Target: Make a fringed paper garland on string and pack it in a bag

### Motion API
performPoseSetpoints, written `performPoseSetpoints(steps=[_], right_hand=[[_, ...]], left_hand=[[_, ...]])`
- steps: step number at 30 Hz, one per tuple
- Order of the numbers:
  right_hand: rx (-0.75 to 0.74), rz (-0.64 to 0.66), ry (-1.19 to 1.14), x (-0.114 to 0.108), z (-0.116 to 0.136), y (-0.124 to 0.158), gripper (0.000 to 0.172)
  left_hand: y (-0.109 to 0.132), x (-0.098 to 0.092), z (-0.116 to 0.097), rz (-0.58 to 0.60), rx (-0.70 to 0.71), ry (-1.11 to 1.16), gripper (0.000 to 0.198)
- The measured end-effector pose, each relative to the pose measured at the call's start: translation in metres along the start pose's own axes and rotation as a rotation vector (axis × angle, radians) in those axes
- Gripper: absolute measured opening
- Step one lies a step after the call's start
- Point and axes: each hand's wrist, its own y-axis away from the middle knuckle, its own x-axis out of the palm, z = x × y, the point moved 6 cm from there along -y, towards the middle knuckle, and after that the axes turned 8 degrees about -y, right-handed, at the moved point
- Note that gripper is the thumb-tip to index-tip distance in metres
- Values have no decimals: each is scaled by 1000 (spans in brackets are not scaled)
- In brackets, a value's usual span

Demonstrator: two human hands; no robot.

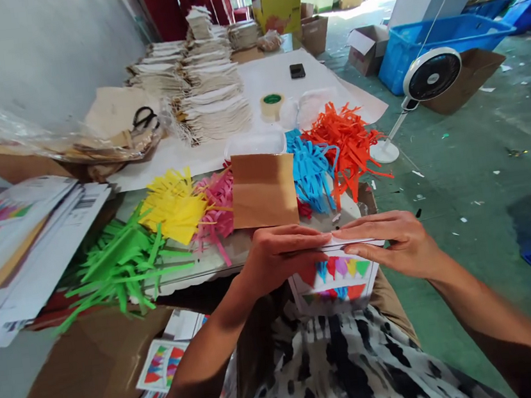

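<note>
Between both hands, over my lap, is a white printed card (338, 280) with rows of coloured tassels and flags on it, its upper edge folded over. My left hand (286, 251) pinches the fold from the left, fingers on top and thumb beneath. On the other side my right hand (391, 241) grips the same fold, thumb underneath. Just beyond my hands, a brown kraft paper piece (263, 189) lies on the table. Around it are bundles of cut paper strips: green (118, 262), yellow (174, 207), pink (217, 201), blue (310, 171) and red-orange (345, 141).
Stacks of whitish bundles (214, 95), a tape roll (272, 106), black scissors (144, 118) and a dark phone-like object (297, 70) lie farther back. Printed sheets (35, 253) are piled left. More printed cards (163, 365) sit in a cardboard box. A fan (432, 75) stands right.
</note>
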Motion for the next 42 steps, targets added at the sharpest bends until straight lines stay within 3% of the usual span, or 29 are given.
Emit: performPoseSetpoints(steps=[9, 17, 23, 26, 29, 32, 38, 42], right_hand=[[-32, -6, -55, 5, -8, -10, 53], [-32, 22, -80, 17, -24, -22, 54], [25, 111, -125, 25, -30, -40, 41], [64, 152, -117, 23, -38, -50, 32], [158, 14, -53, 7, -61, -70, 24], [205, -148, 160, -5, -91, -106, 24], [138, -45, 493, 31, -145, -190, 29], [119, 13, 539, 50, -159, -210, 31]], left_hand=[[5, -3, 14, -86, -18, 35, 25], [13, -13, 30, -95, -78, 56, 25], [15, -21, 37, -76, -118, 74, 26], [15, -34, 39, -100, -183, 85, 25], [13, -55, 42, -133, -288, 115, 21], [6, -72, 48, -109, -353, 170, 18], [-12, -93, 90, -143, -440, 205, 19], [-17, -99, 123, -162, -485, 200, 20]])
